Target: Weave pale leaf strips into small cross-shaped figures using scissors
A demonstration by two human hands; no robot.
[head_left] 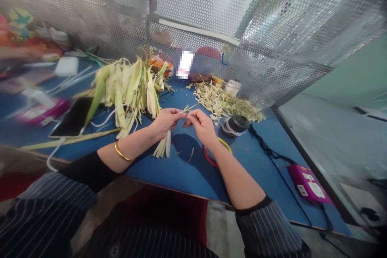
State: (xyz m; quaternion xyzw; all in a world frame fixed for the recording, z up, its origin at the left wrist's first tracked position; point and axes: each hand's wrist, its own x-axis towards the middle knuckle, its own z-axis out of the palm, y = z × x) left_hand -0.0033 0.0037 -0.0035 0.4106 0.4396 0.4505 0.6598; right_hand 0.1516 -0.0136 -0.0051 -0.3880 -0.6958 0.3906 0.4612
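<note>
Lighting bright, with glare on plastic sheeting [299,28] at two o'clock, shadow on blue table [178,177] at six, blur at nine, edges stretched.

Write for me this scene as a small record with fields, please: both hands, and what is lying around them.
Left hand: holds pale leaf strips, seen above and below it
Right hand: closed, beside the left fingers; what it pinches is too small to tell
Left side: leaf pile, phone
Right side: leaf scraps, black spool, magenta box
Partly behind right forearm: red-and-yellow ring
Surface: blue table
</note>
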